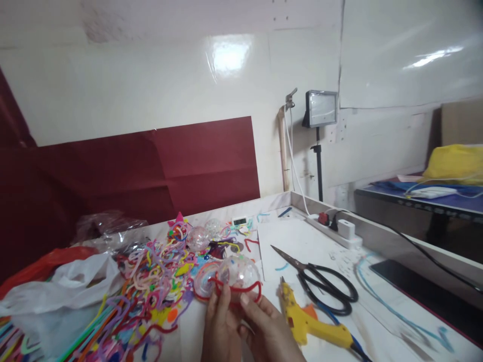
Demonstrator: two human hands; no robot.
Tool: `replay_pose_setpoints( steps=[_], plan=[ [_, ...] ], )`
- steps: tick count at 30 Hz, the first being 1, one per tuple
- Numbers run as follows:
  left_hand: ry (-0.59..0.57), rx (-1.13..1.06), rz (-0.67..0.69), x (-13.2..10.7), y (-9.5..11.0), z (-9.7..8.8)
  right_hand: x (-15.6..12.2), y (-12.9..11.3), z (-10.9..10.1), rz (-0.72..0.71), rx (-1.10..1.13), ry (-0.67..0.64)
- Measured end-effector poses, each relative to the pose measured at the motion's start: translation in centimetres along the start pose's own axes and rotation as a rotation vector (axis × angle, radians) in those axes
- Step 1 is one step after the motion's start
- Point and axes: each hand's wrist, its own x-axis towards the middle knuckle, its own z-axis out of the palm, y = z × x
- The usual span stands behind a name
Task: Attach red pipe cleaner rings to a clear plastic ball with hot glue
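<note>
A bent red pipe cleaner (245, 289) is pinched between the fingers of my left hand (219, 322) and my right hand (266, 327), near the table's front. It curves up at the right and has a small bend at the left. Just behind it are a clear plastic ball (241, 270) and a round clear piece with coloured rings (204, 281); whether my fingers touch them cannot be made out. Right of my hands lies a yellow hot glue gun (302, 322), with black-handled scissors (324, 286) beyond it.
A tangled heap of coloured pipe cleaners (151, 286) covers the left, beside a white plastic bag (71, 286). Two more clear balls, one speckled (197, 238), sit farther back. A power strip (339, 236) and a dark phone (426, 296) lie at right. A lamp (321, 108) stands behind.
</note>
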Motion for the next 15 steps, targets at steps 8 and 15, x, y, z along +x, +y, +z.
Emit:
replay_pose_setpoints(
  steps=[8, 15],
  plan=[
    [0.048, -0.029, -0.018, -0.2, -0.2, 0.2, 0.9, 0.9, 1.4, -0.07, 0.205, -0.019],
    [-0.028, 0.05, 0.039, -0.1, -0.5, 0.2, 0.4, 0.1, 1.9, -0.047, 0.212, 0.037]
  ],
)
